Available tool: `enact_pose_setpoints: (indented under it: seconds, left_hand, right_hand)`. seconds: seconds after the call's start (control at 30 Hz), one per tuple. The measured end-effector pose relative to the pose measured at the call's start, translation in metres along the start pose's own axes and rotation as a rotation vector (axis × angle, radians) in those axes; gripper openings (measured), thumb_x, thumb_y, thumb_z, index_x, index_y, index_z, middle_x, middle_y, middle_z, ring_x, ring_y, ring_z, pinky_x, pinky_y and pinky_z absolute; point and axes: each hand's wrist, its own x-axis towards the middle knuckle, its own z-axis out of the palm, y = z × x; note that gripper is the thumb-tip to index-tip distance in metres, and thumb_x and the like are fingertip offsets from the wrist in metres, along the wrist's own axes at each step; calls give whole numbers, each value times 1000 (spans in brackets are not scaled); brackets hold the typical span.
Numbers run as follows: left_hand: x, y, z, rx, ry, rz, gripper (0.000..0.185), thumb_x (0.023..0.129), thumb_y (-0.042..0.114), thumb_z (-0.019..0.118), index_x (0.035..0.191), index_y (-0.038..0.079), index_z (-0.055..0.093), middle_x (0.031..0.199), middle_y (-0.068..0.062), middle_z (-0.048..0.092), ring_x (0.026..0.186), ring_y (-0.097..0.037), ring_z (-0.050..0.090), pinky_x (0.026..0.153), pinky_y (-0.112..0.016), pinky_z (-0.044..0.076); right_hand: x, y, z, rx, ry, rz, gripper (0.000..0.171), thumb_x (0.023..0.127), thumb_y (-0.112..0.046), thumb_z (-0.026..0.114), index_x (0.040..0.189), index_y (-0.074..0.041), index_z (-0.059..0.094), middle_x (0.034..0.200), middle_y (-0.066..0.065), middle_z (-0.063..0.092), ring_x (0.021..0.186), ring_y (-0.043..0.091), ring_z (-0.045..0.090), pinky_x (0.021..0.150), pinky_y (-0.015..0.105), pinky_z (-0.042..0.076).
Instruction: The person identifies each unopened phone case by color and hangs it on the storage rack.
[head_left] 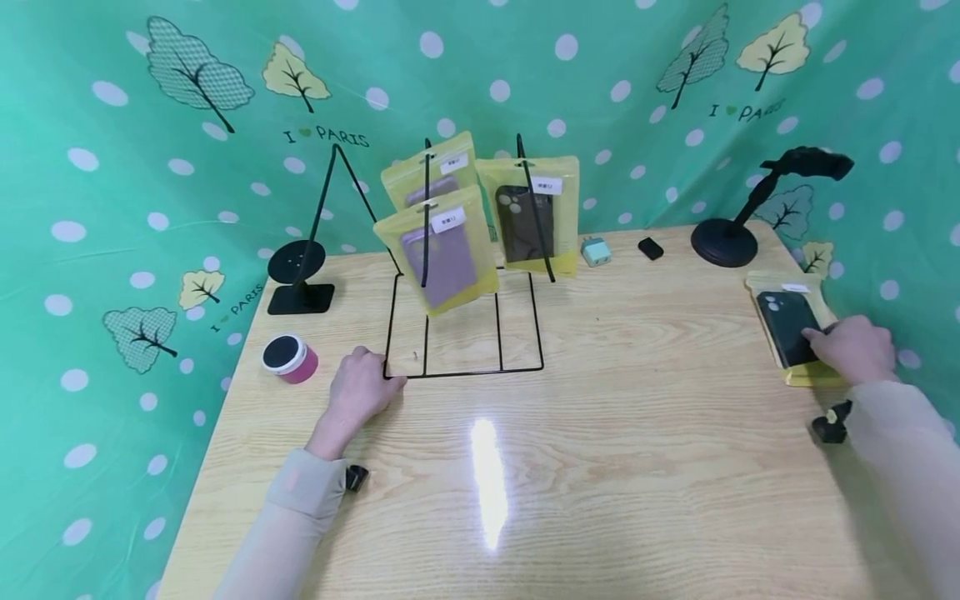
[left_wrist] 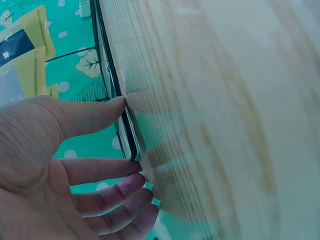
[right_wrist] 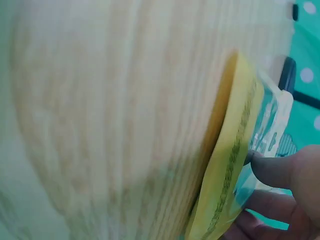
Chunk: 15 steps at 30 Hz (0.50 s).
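Note:
A black wire display rack (head_left: pixel 465 373) stands on the table, bagged phone cases hanging on its prongs. Two bags with purplish cases (head_left: pixel 441 260) hang on the middle prong, a bag with a black case (head_left: pixel 527 218) on the right one; the left prong is bare. My left hand (head_left: pixel 362 385) holds the rack's front left corner, thumb (left_wrist: pixel 102 116) and index fingertip at the wire. At the table's right edge, my right hand (head_left: pixel 857 348) grips the side of a bagged dark phone case (head_left: pixel 786 321) lying there, thumb (right_wrist: pixel 272 169) on top.
A black stand (head_left: pixel 300 297) and a pink jar with a black lid (head_left: pixel 291 358) are left of the rack. At the back are a light blue charger (head_left: pixel 596 252), a small black object (head_left: pixel 650 248) and a black curved-top stand (head_left: pixel 724 242). Polka-dot cloth (head_left: pixel 480 75) hangs behind.

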Motion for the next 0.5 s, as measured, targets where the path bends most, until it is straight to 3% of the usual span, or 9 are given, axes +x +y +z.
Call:
enact_pose_setpoints:
  seconds: [0.17,0.3,0.5]
  left_hand:
    - [1,1,-1,20,-7,-2,43,80,32,74,93,-8,65,91,-24,54,76,-36,54,64,-48,48]
    - [1,1,0,33,-16,2,44,80,33,74,93,-8,65,91,-24,54,76,-37,54,65,-48,48]
    - [0,1,1,19,-20,-7,45,80,33,74,95,-9,65,94,-24,54,79,-37,54,67,-48,47]
  right_hand:
    - [2,9,-3,74,58,-10,43,92,-31,61,94,12,66,90,30,59,89,51,40,66,52,34]
    - [5,11,-3,115,51,43,39,91,-31,62,93,8,68,101,33,53,94,54,33,73,59,29]
    - [3,6,-1,168,33,117,46,90,-38,61,98,7,67,116,37,36,103,57,25,80,66,22]
